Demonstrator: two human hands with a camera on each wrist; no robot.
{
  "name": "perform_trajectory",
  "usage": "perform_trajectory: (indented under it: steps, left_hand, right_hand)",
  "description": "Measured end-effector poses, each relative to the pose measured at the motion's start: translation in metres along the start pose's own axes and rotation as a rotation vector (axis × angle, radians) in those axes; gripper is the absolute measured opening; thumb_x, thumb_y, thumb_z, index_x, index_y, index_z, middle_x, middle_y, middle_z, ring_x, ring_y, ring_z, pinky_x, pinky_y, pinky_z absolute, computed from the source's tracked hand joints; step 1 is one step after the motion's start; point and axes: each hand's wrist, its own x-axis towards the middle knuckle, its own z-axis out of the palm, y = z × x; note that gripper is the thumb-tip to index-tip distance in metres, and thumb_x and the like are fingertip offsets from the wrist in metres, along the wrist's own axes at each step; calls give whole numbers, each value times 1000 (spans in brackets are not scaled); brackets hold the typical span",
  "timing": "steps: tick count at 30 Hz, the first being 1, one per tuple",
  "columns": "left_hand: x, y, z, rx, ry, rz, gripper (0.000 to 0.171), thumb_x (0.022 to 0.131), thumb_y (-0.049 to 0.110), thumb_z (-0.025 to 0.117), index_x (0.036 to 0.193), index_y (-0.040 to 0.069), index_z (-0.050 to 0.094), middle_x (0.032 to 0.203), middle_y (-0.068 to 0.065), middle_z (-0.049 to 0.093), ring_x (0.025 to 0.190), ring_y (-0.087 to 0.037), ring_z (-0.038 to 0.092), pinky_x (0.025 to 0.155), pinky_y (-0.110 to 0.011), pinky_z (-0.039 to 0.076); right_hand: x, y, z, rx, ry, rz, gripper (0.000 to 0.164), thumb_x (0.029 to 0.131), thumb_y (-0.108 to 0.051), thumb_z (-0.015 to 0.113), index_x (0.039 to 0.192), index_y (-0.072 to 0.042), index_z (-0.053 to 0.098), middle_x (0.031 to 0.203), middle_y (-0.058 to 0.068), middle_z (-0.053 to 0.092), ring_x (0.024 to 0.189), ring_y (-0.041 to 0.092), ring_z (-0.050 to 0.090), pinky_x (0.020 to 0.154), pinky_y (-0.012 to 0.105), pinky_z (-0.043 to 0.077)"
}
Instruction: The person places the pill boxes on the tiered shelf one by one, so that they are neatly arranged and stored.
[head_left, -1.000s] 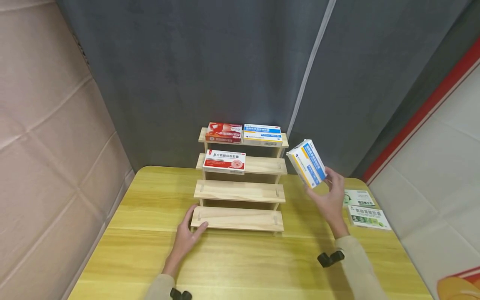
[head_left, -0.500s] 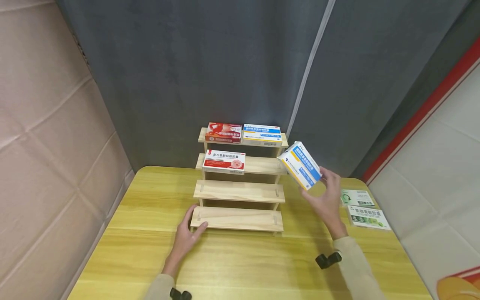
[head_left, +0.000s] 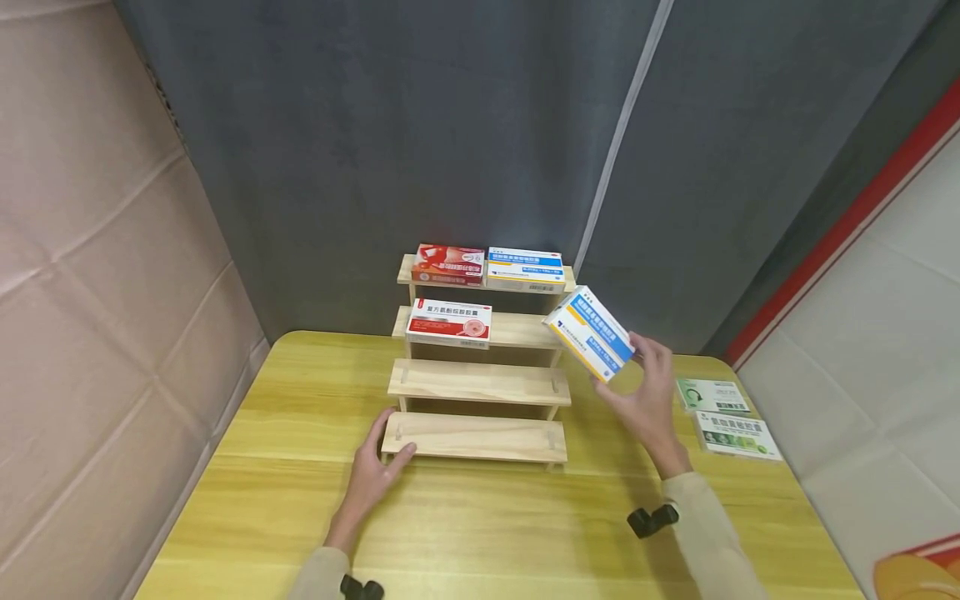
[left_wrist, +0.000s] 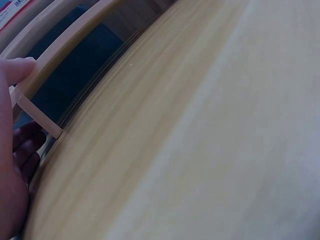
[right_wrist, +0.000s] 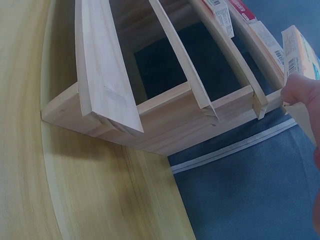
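Note:
My right hand (head_left: pixel 648 402) pinches a white, blue and orange medicine box (head_left: pixel 591 335) by its lower right end. The box is held tilted in the air, off the right ends of the upper steps. A wooden stepped display rack (head_left: pixel 480 435) stands on the table. My left hand (head_left: pixel 369 473) holds the left end of its lowest step; in the left wrist view the thumb (left_wrist: pixel 21 69) lies on the board and the other fingers are lower, beside the leg. On the top step lie a red medicine box (head_left: pixel 448 265) and a matching blue-and-white box (head_left: pixel 525 269).
A red-and-white medicine box (head_left: pixel 448 322) lies on the second step's left half. Two green-and-white boxes (head_left: pixel 738 435) lie on the wooden table (head_left: pixel 480 533) at the right. A dark grey curtain (head_left: pixel 420 125) hangs right behind the rack.
My right hand has carried the blue-and-white medicine box left, towards the rack's upper steps, and the box has turned a little. My left hand has stayed on the lowest step.

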Motion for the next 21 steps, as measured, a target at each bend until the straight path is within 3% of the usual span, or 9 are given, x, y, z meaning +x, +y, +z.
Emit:
perform_trajectory:
  steps: [7,16,21]
  left_hand:
    - [0,0,0,-2,2,3,77,93,24,73,157,7,33,161,-20,37,148,-46,33,119,-72,24]
    - [0,1,0,2,2,6,76,93,23,73,156,6,34,161,-21,37,148,-47,32,119,-72,23]
    - [0,-1,0,11,0,13,75,94,22,72,156,5,34,161,-23,35,149,-48,30,118,-74,23]
  right_hand:
    - [-1,2,3,-25,-8,-18,87,62,-3,89,141,5,51,129,28,46,113,34,54,104,9,43]
    - [-2,-1,3,-27,-48,2,90,62,-6,91,142,4,51,131,26,47,113,34,57,104,30,49]
    - [-4,-2,4,-22,-40,-39,92,62,-7,90,145,2,51,129,27,48,111,36,58,105,16,43]
